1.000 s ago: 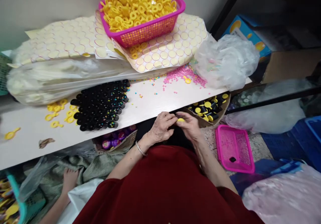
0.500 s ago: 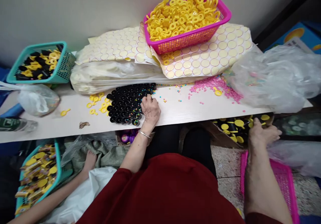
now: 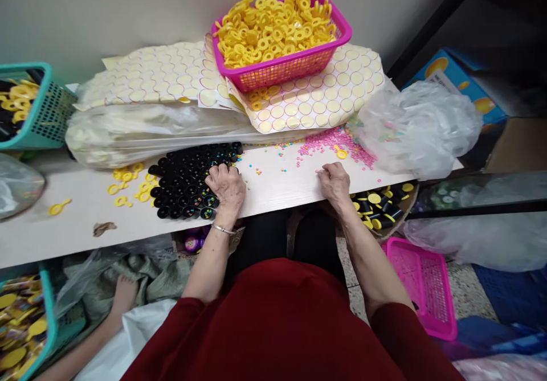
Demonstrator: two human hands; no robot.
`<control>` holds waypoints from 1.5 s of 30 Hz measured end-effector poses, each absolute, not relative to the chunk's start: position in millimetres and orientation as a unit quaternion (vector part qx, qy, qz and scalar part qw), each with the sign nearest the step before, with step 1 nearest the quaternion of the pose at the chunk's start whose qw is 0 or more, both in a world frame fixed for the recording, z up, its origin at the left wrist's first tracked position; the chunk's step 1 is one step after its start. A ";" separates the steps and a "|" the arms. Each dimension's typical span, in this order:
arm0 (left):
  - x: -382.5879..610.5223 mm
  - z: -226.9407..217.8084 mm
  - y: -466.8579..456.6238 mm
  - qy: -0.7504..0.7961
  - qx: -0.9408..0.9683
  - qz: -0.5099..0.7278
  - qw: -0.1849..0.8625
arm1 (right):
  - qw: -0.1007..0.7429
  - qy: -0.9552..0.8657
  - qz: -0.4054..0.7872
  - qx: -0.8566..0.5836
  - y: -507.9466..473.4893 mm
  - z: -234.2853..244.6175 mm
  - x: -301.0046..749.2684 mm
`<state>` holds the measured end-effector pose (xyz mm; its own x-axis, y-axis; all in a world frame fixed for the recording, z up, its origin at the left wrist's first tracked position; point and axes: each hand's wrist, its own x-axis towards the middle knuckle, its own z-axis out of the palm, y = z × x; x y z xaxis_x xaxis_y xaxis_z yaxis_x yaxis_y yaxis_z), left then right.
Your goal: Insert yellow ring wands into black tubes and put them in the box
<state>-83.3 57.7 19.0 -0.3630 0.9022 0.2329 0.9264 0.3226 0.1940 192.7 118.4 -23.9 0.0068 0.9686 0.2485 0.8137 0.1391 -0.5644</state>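
Observation:
Black round cups stand packed together on the white table, several of them with small coloured pellets inside. My left hand, a bangle at its wrist, lies at their right side with its fingers curled over the nearest cups; whatever is under the fingers is hidden. Over the table's front edge, my right hand is closed, fingertips pinched together close to the tabletop. A tiny pink pellet shows beside those fingertips, and I cannot see what they hold. Behind that hand spreads a heap of pink pellets with one yellow ring piece among them.
A pink basket full of yellow ring pieces sits on printed sticker sheets at the back. A clear plastic bag lies right. Below the edge are a box of yellow-capped black tubes and another pink basket. Another person's limb shows lower left.
My right hand has come up from the box of yellow-capped tubes to the table, left of where it was. My left hand stays at the black cups. The view has turned right.

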 end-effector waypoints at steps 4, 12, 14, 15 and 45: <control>-79.7 20.6 53.0 -0.780 -0.593 -0.195 0.032 | 0.237 -0.694 0.110 -0.671 119.5 -24.7 187.1; -26.8 1.5 49.5 -0.666 -0.651 -0.346 -0.112 | 0.272 -0.696 0.141 -0.649 112.9 -16.0 183.3; -17.7 -8.8 53.8 -0.645 -0.652 -0.366 -0.156 | 0.329 -0.699 0.180 -0.609 103.3 -9.5 175.4; -15.1 -13.5 56.2 -0.638 -0.652 -0.372 -0.172 | 0.357 -0.703 0.204 -0.580 97.6 -5.5 170.2; -14.8 -35.6 61.5 -0.576 -0.683 -0.399 -0.206 | 0.236 -0.852 0.137 -0.448 79.5 11.0 114.0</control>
<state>-14.8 61.5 -35.6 0.0185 0.9513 0.3078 0.6235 -0.2516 0.7402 114.0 79.5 11.0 -0.4878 0.8269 0.2796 0.6977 0.5619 -0.4444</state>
